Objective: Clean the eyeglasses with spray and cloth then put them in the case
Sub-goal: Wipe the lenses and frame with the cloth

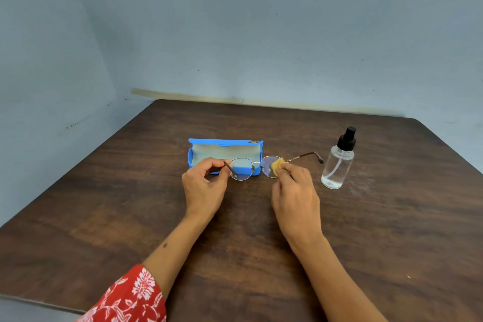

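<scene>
Thin metal-framed eyeglasses [257, 165] hang just above the table in front of me. My left hand [205, 185] pinches the left side of the frame near its temple. My right hand [295, 196] pinches a small yellow cloth [276, 165] against the right lens. The right temple sticks out toward a clear spray bottle [337, 165] with a black pump top, standing upright to the right. Behind the glasses lies an open blue case [198, 158] with a pale lining, its lid standing up at the back.
The dark wooden table [392, 230] butts against a grey-blue wall at the back and left. Its near left edge runs diagonally. A red floral sleeve [130, 298] covers my left forearm at the bottom.
</scene>
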Available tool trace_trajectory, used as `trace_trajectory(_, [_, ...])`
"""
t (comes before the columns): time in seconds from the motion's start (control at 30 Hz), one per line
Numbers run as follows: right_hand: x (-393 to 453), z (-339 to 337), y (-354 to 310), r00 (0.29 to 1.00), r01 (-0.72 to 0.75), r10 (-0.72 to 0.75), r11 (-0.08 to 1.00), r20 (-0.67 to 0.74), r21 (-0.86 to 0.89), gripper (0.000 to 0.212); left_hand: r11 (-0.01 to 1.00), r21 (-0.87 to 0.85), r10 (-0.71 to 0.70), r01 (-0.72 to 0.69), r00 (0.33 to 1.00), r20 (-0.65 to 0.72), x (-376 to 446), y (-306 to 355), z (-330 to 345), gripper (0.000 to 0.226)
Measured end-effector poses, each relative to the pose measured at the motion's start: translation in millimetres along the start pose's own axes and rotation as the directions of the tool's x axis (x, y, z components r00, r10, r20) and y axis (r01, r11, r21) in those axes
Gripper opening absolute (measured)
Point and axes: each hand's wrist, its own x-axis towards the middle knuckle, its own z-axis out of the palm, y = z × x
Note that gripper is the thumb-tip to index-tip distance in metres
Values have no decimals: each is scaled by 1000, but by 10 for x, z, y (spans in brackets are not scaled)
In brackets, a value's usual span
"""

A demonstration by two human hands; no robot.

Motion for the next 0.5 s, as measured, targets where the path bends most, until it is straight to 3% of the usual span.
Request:
trace_trajectory(0.27, [-16,5,-59,998,52,-54,998,28,37,23,1000,30,-6,7,1000,-19,11,-17,-23,29])
trace_trajectory(0.37, [5,-58,24,995,-100,102,989,-13,109,20,999,6,-53,53,998,-46,14,19,-45,33])
trace_trajectory(0.5, [32,-101,209,925,-362,379,891,-12,273,30,992,-67,-105,103,994,-26,9,93,-50,26])
